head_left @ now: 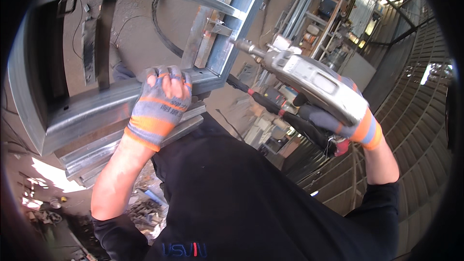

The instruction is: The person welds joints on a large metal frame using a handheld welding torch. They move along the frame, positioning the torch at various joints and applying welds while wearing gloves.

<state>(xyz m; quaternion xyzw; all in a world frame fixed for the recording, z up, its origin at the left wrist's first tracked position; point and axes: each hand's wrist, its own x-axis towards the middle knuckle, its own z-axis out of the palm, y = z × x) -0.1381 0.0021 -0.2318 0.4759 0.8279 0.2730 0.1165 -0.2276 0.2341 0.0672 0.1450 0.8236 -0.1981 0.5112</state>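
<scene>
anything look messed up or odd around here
Yes, two things: loose scrap lies jumbled below, beside the left forearm in view, which looks untidy; and a brown, rusty-looking strip stands out against the cleaner grey steel frame.

We have a grey, angular metal frame [96, 102] under our grey-orange gloved left hand [163, 99] — silvery, straight metal bars [94, 157] by its wrist — and a silver, elongated metal drill [309, 78] in our likewise gloved right hand [340, 126].
</scene>
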